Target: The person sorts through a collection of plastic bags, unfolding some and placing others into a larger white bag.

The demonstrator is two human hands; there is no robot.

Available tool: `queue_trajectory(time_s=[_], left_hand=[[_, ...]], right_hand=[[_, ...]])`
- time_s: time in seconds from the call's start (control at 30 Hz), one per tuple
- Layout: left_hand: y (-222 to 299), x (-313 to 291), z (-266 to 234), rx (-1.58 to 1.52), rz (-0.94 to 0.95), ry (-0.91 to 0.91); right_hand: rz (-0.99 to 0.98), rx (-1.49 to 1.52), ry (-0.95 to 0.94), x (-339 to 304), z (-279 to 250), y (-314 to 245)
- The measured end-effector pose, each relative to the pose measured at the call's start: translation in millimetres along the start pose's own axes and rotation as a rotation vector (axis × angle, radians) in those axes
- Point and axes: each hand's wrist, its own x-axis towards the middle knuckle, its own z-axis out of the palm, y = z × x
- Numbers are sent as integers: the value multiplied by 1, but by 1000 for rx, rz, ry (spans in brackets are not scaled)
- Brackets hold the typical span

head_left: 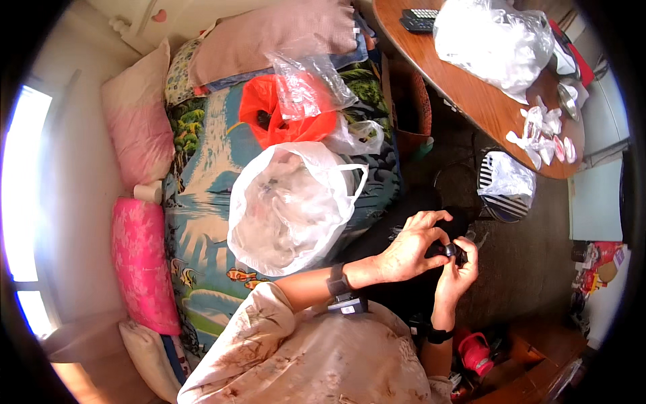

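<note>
Over my dark-clothed lap, my left hand (408, 250) and my right hand (457, 275) meet at a small, dark, rounded object (450, 250). The left thumb and index finger pinch it from the left, while the other left fingers stretch outward. My right thumb and fingertips close round it from the right and partly hide it. What kind of object it is cannot be made out. Left of my hands, a white plastic bag (240, 233) stands open on the bed, with clear, crumpled plastic inside.
Behind the white bag, a red plastic bag (252, 101) and a clear bag (303, 84) lie on the patterned bedspread (202, 182). A wooden table (464, 84) at the upper right bears a stuffed white bag (494, 44) and remotes. Below it stands a striped stool (494, 205).
</note>
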Motion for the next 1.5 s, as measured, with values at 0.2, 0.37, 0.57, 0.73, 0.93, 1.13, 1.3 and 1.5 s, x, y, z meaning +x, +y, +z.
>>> queue_trajectory(time_s=[0.2,0.37,0.57,0.73,0.93,1.13,1.3,1.5], left_hand=[[-3,-6,7,-44,-11,99],[1,-3,-3,167,109,227],[3,1,-10,426,125,270],[-1,1,-17,459,111,249],[6,1,-23,355,140,109],[6,9,-27,252,191,69],[-1,9,-35,111,185,1],[6,4,-55,-6,6,29]], right_hand=[[155,14,-15,0,9,-1],[200,294,-64,-6,20,-10],[276,464,57,-7,23,-18],[515,673,-33,2,15,-35],[696,1010,-523,12,-10,-20],[693,1108,-423,9,-1,-26],[623,985,-349,12,-3,-20],[254,436,-243,23,13,-37]])
